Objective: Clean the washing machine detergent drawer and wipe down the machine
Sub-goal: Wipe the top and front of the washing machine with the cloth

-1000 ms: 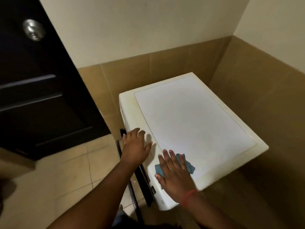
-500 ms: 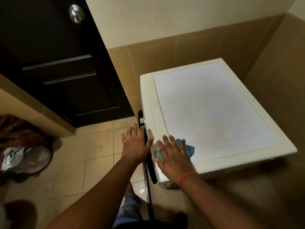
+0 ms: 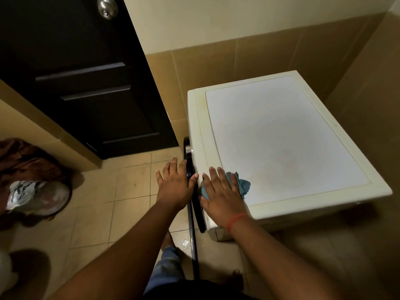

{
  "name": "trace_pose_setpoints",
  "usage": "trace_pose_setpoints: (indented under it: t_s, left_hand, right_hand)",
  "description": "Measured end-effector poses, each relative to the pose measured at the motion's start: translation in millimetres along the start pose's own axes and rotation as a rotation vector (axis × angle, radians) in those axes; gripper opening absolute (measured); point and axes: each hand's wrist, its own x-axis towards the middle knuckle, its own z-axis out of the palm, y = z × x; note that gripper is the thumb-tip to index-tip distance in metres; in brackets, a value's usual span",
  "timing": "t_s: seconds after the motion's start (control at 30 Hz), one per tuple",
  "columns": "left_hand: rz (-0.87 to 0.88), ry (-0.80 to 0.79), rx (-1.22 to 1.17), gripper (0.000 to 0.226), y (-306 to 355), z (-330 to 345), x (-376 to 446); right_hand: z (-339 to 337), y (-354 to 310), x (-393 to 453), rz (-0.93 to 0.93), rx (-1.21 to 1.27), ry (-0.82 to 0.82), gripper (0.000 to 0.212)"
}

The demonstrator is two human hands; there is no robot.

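Right hand [image 3: 223, 195] flat, fingers straight, pressing a blue cloth [image 3: 241, 185] onto the washing machine [image 3: 281, 144] top at its front edge; cloth shows past the fingertips. Left hand [image 3: 175, 183] just beside it, fingers spread, over the dark machine door [image 3: 195, 204] rim. Detergent drawer not discernible.

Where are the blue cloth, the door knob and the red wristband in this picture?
blue cloth [image 3: 243, 185]: head view, on the bunched part showing beyond the fingers.
door knob [image 3: 107, 6]: head view, on the round metal face.
red wristband [image 3: 234, 219]: head view, on the strand across the right wrist.
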Motion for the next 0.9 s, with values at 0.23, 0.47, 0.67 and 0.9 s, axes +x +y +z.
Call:
trace_pose_setpoints:
  t_s: [0.23, 0.47, 0.67, 0.9]
  left_hand:
    - [0.014, -0.025, -0.026, 0.066, 7, 5, -4]
    - [0.117, -0.040, 0.034, 0.069, 38, 6, -3]
    - [0.222, -0.058, 0.097, 0.071, 55, 8, 2]
    - [0.182, -0.074, 0.120, 0.071, 66, 14, 3]
  right_hand:
    - [4, 69, -64, 0.110, -0.084, 0.039, 0.063]
    - [5, 47, -59, 0.129, -0.050, 0.074, 0.065]
    - [2, 105, -68, 0.149, -0.085, 0.088, 0.060]
    - [1, 117, -65, 0.350, -0.036, 0.154, 0.063]
